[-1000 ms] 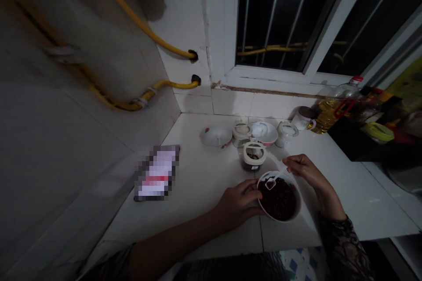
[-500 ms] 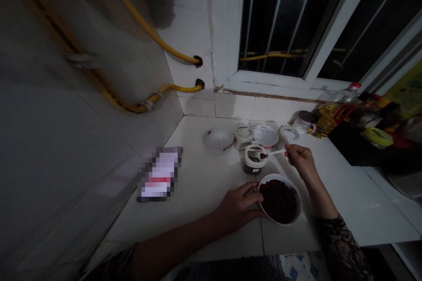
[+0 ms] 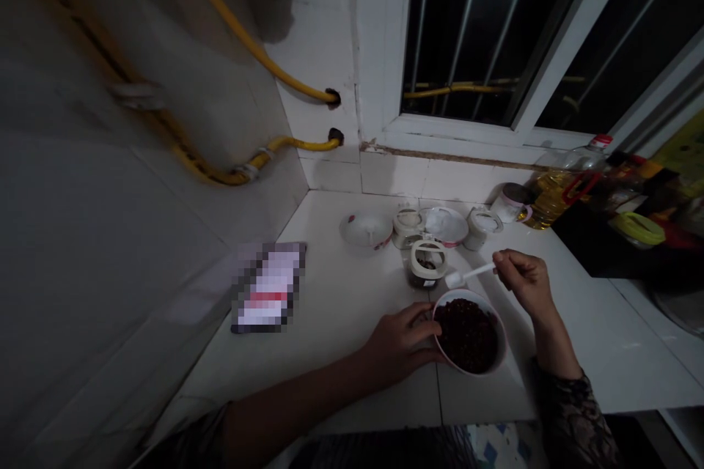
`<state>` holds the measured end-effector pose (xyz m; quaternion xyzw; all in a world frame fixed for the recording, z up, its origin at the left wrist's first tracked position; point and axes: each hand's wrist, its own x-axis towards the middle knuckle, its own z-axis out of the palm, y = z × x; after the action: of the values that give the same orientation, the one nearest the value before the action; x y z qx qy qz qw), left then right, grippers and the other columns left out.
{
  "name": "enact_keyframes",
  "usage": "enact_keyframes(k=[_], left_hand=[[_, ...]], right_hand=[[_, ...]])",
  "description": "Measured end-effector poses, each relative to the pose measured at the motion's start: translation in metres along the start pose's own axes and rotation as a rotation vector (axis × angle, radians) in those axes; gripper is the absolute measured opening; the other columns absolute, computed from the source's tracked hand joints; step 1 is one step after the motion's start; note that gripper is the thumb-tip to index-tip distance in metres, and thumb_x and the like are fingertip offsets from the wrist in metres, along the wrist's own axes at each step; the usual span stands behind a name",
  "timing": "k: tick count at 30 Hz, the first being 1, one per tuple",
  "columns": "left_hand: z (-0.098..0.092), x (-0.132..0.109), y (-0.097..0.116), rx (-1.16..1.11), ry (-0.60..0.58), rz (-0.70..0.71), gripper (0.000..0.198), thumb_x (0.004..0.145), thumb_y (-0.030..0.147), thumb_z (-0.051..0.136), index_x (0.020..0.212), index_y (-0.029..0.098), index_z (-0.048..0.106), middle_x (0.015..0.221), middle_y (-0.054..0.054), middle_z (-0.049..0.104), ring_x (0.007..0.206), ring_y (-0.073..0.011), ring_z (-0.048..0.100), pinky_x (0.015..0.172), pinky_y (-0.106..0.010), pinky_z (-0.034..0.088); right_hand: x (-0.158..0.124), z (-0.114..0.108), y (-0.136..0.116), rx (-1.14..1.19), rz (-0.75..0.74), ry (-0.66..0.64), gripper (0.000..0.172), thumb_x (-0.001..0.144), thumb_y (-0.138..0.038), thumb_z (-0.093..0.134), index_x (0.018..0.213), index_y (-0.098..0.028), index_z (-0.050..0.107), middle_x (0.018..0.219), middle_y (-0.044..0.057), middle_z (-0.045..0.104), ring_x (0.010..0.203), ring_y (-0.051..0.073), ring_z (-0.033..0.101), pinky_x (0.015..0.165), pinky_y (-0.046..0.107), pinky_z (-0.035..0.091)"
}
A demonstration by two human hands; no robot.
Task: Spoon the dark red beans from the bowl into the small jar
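Observation:
A white bowl (image 3: 496, 325) filled with dark food sits on the white counter (image 3: 341, 308) in front of me. My left hand (image 3: 397, 343) grips the bowl's left rim with curled fingers. My right hand (image 3: 522, 280) pinches the handle of a small white spoon (image 3: 460, 276), whose head hangs just above the bowl's far edge. Right behind the bowl stands an open glass jar (image 3: 427, 264) with a white rim and dark contents.
Behind the jar stand a white bowl (image 3: 367, 229), a plate-like dish (image 3: 446, 224) and two small lidded jars (image 3: 482, 226). An oil bottle (image 3: 566, 179) and cluttered black rack (image 3: 621, 234) are at the right. A blurred packet (image 3: 268, 286) lies left. Yellow pipes (image 3: 264, 157) run along the wall.
The spoon went from the bowl to the jar half a second ago, and has now come back out of the jar toward the bowl. The left hand stayed on the bowl.

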<state>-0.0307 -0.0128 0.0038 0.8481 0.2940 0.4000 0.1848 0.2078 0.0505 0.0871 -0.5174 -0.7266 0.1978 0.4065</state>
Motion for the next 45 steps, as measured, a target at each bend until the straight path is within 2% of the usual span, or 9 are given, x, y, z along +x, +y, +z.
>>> enact_keyframes(k=[4, 10, 15, 19, 22, 27, 33, 40, 45], left_hand=[[0.000, 0.000, 0.001, 0.004, -0.017, -0.028, 0.030, 0.085, 0.048, 0.059, 0.097, 0.021, 0.062, 0.117, -0.008, 0.059, 0.090, -0.0155, 0.066, 0.080, -0.025, 0.054], [-0.001, 0.000, 0.001, 0.019, -0.020, -0.021, 0.029, 0.085, 0.047, 0.060, 0.097, 0.020, 0.062, 0.118, -0.009, 0.058, 0.091, -0.0158, 0.066, 0.080, -0.026, 0.055], [-0.001, 0.001, 0.002, 0.019, -0.016, -0.017, 0.030, 0.087, 0.048, 0.057, 0.096, 0.020, 0.061, 0.117, -0.009, 0.059, 0.091, -0.0162, 0.066, 0.079, -0.027, 0.055], [-0.001, 0.001, 0.002, 0.018, -0.034, -0.037, 0.029, 0.086, 0.048, 0.058, 0.097, 0.021, 0.062, 0.118, -0.009, 0.058, 0.090, -0.0162, 0.066, 0.080, -0.027, 0.055], [-0.002, 0.001, 0.003, 0.015, -0.052, -0.043, 0.029, 0.086, 0.047, 0.059, 0.097, 0.020, 0.063, 0.119, -0.010, 0.058, 0.091, -0.0168, 0.066, 0.081, -0.028, 0.055], [-0.001, 0.001, 0.003, -0.002, -0.014, -0.023, 0.029, 0.087, 0.047, 0.058, 0.097, 0.020, 0.062, 0.118, -0.009, 0.059, 0.091, -0.0160, 0.066, 0.081, -0.027, 0.055], [-0.001, 0.002, 0.003, 0.022, -0.034, -0.030, 0.029, 0.086, 0.047, 0.059, 0.097, 0.021, 0.062, 0.119, -0.009, 0.058, 0.092, -0.0158, 0.065, 0.081, -0.027, 0.055], [-0.003, 0.001, 0.003, 0.019, -0.014, -0.012, 0.032, 0.087, 0.049, 0.056, 0.097, 0.019, 0.063, 0.117, -0.010, 0.059, 0.089, -0.0162, 0.066, 0.079, -0.027, 0.055], [-0.002, 0.002, 0.002, 0.023, 0.009, 0.001, 0.034, 0.088, 0.051, 0.053, 0.096, 0.019, 0.062, 0.116, -0.010, 0.060, 0.088, -0.0165, 0.066, 0.078, -0.027, 0.055]], right_hand=[[-0.003, -0.001, 0.005, -0.006, 0.060, -0.315, 0.047, 0.084, -0.052, 0.049, 0.052, -0.018, 0.044, 0.051, -0.003, 0.034, 0.050, 0.010, 0.032, 0.050, 0.024, 0.027], [-0.009, 0.018, 0.002, 0.003, 0.059, -0.503, 0.046, 0.087, -0.049, 0.045, 0.055, -0.017, 0.042, 0.053, -0.004, 0.031, 0.051, 0.008, 0.028, 0.047, 0.022, 0.023], [-0.008, 0.016, 0.007, 0.042, 0.152, -0.443, 0.047, 0.084, -0.053, 0.048, 0.055, -0.017, 0.045, 0.052, -0.004, 0.030, 0.051, 0.009, 0.027, 0.047, 0.022, 0.023], [-0.008, 0.017, 0.010, 0.061, 0.169, -0.491, 0.049, 0.083, -0.056, 0.049, 0.053, -0.017, 0.046, 0.051, -0.005, 0.029, 0.050, 0.008, 0.026, 0.045, 0.022, 0.022], [-0.008, 0.019, 0.010, 0.068, 0.176, -0.481, 0.049, 0.081, -0.057, 0.050, 0.054, -0.016, 0.048, 0.050, -0.005, 0.028, 0.050, 0.008, 0.025, 0.046, 0.022, 0.022], [-0.007, 0.019, 0.012, 0.090, 0.185, -0.496, 0.049, 0.080, -0.057, 0.050, 0.053, -0.016, 0.049, 0.050, -0.005, 0.030, 0.050, 0.008, 0.026, 0.047, 0.023, 0.023], [-0.003, 0.013, 0.012, 0.149, 0.283, -0.470, 0.051, 0.074, -0.061, 0.055, 0.052, -0.016, 0.049, 0.047, -0.006, 0.027, 0.048, 0.007, 0.023, 0.046, 0.023, 0.020], [0.000, 0.007, 0.012, 0.159, 0.259, -0.377, 0.051, 0.075, -0.061, 0.054, 0.050, -0.017, 0.047, 0.047, -0.006, 0.025, 0.047, 0.007, 0.022, 0.045, 0.024, 0.019], [0.000, 0.007, 0.017, 0.222, 0.319, -0.381, 0.049, 0.074, -0.061, 0.055, 0.051, -0.018, 0.049, 0.043, -0.007, 0.025, 0.043, 0.007, 0.020, 0.042, 0.024, 0.015]])
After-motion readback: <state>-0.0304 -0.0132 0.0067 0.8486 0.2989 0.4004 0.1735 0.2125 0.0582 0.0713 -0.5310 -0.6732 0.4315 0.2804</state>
